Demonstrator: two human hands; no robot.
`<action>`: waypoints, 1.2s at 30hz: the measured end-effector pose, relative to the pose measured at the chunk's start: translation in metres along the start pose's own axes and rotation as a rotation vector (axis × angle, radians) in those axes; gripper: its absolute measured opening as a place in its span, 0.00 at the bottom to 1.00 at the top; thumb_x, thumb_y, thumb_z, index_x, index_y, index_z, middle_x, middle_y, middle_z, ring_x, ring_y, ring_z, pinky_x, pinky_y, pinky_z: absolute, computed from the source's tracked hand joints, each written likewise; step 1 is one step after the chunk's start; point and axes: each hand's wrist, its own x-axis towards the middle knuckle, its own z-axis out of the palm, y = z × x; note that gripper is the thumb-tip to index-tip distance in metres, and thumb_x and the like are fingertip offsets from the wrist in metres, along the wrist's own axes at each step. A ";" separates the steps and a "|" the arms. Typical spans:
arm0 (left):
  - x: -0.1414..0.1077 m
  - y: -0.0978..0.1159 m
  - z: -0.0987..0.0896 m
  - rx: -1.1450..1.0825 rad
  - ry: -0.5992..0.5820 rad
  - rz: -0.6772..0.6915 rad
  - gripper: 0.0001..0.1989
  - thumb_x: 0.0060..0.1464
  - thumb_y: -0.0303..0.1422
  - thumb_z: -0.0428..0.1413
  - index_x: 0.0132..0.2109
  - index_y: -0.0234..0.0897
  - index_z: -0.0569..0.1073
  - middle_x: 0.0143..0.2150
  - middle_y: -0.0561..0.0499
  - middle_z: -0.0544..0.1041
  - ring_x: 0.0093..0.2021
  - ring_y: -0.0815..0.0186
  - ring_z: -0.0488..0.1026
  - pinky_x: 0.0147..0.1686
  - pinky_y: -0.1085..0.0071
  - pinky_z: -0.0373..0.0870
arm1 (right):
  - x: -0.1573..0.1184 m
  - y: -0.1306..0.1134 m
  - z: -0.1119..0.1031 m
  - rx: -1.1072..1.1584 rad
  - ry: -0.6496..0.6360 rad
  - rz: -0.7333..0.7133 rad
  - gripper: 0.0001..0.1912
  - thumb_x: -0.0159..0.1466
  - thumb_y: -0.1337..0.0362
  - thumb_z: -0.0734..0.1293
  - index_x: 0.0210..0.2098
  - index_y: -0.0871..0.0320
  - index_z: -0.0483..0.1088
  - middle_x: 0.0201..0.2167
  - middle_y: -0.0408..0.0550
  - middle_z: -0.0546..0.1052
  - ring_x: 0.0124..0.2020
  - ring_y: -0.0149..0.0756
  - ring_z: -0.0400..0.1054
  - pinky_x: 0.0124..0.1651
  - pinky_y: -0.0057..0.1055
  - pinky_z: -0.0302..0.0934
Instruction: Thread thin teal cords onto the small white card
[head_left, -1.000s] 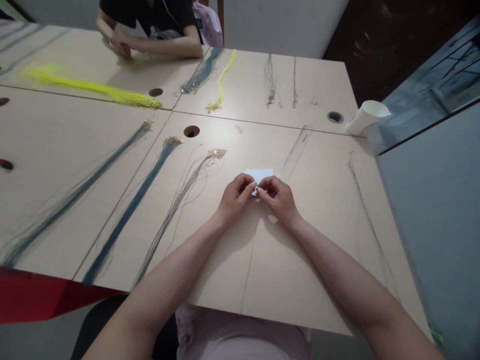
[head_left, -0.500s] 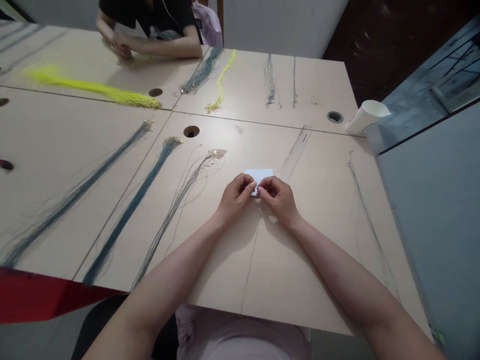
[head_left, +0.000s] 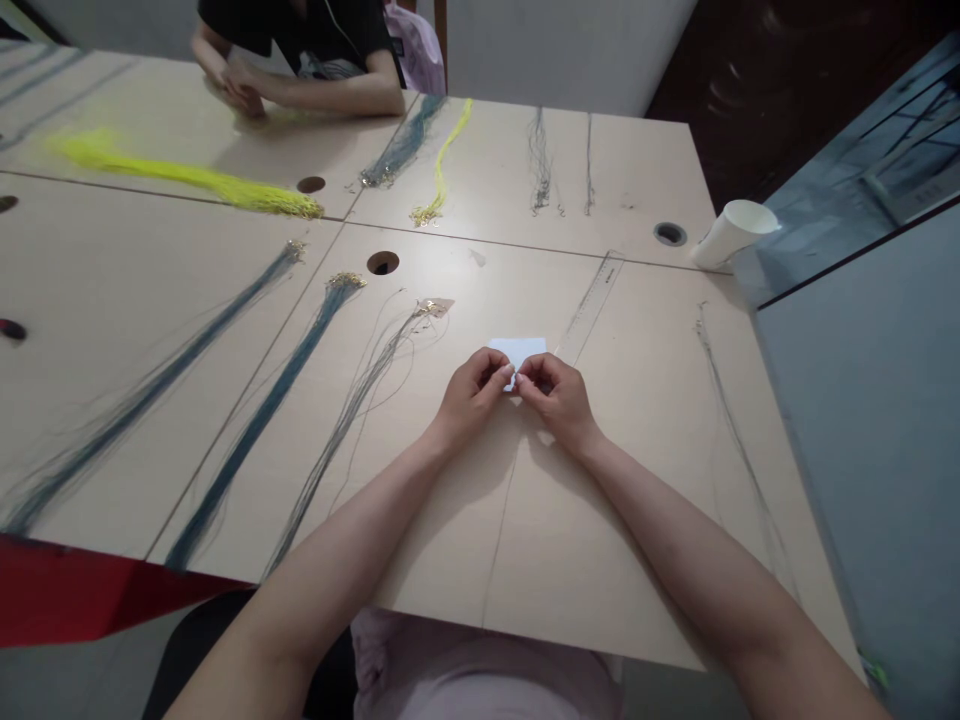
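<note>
My left hand (head_left: 474,393) and my right hand (head_left: 556,398) meet fingertip to fingertip above the table, each closed in a pinch. A thin dark line (head_left: 501,515) runs from between them down to the table's near edge; its upper end is hidden by the fingers. Any smaller part in the pinch is too tiny to make out. Under and just beyond the fingers lies a small white paper (head_left: 519,349). A clear ruler (head_left: 592,305) slants away beyond my right hand. Left of my left hand is a loose bundle of grey lines (head_left: 352,405) with gold-coloured tips.
Two blue-grey line bundles (head_left: 277,390) lie farther left. Across the table are a bright yellow bundle (head_left: 195,178) and a person's forearms (head_left: 322,97). A white cup-like container (head_left: 739,232) stands at the right edge, with a thin strand bundle (head_left: 724,390) nearer me.
Both hands keep nearly the same place and pinch, with only a slight shift at the fingertips. The thin line below them has moved a little.
</note>
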 end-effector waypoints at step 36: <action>0.000 0.003 0.000 0.066 0.012 0.029 0.08 0.54 0.36 0.49 0.33 0.36 0.65 0.28 0.54 0.66 0.29 0.71 0.63 0.30 0.74 0.61 | -0.001 -0.001 0.000 -0.049 0.002 -0.026 0.03 0.56 0.65 0.62 0.27 0.57 0.65 0.23 0.42 0.70 0.22 0.28 0.60 0.26 0.26 0.55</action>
